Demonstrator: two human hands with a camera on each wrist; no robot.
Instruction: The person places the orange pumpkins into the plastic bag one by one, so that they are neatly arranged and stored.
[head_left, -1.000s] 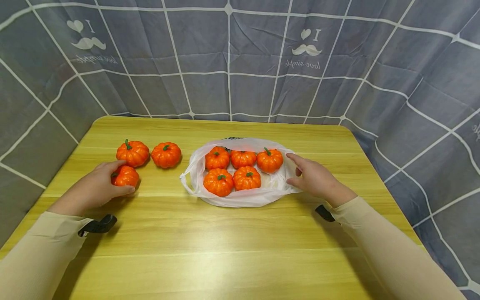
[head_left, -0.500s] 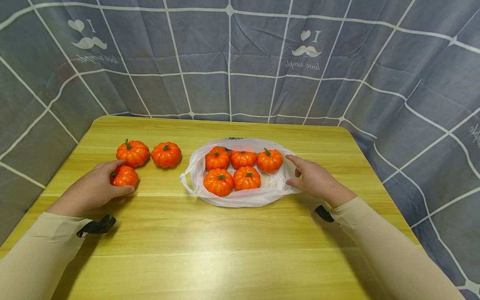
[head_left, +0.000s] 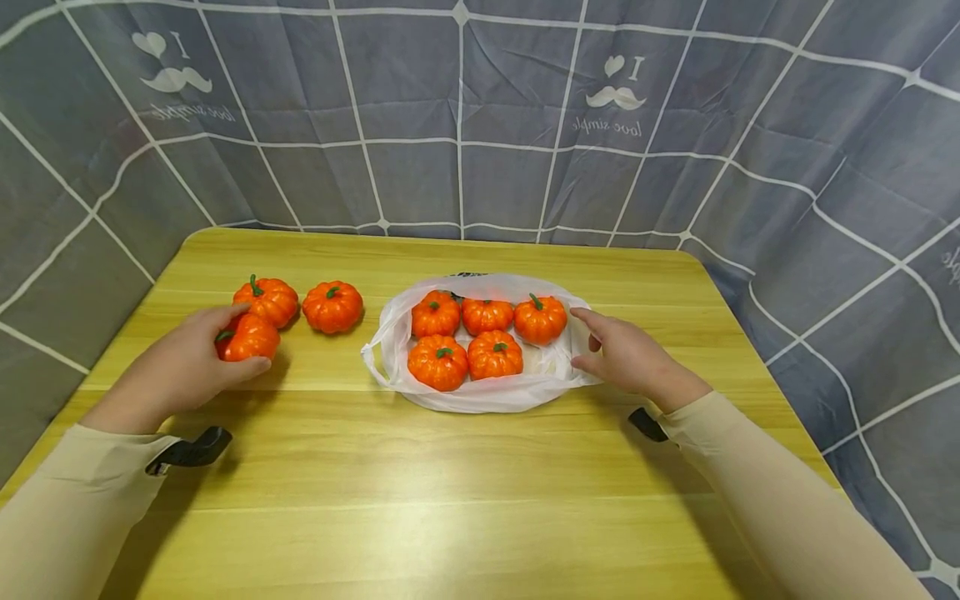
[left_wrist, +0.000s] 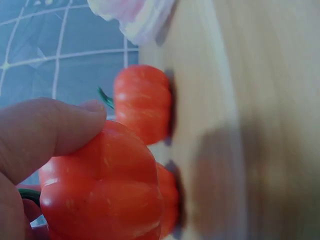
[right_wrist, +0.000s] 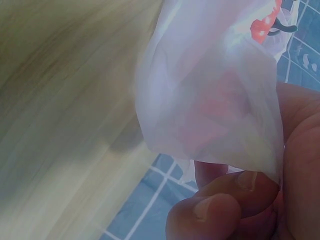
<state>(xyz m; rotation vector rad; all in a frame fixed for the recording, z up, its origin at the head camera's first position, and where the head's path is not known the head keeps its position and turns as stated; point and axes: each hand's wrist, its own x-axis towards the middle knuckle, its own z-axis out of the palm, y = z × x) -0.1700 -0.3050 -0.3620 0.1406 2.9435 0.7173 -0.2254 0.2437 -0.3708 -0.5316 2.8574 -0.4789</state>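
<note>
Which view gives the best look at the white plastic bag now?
The head view: the plastic bag shows nearly whole there, mouth open, with five pumpkins inside. The right wrist view shows only one end close up, orange showing faintly through; the left wrist view catches just a blurred bit at the picture's top.

Perhaps a home, grid-patterned grey curtain (head_left: 412, 83), wood-grain table (head_left: 480, 475)

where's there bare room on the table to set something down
Widest is the table in front of the plastic bag, between the sleeves. A narrower gap lies between the bag and the nearest loose pumpkin. Crowded: inside the bag, with five pumpkins, and by the left hand, which holds a pumpkin near two loose ones.
</note>
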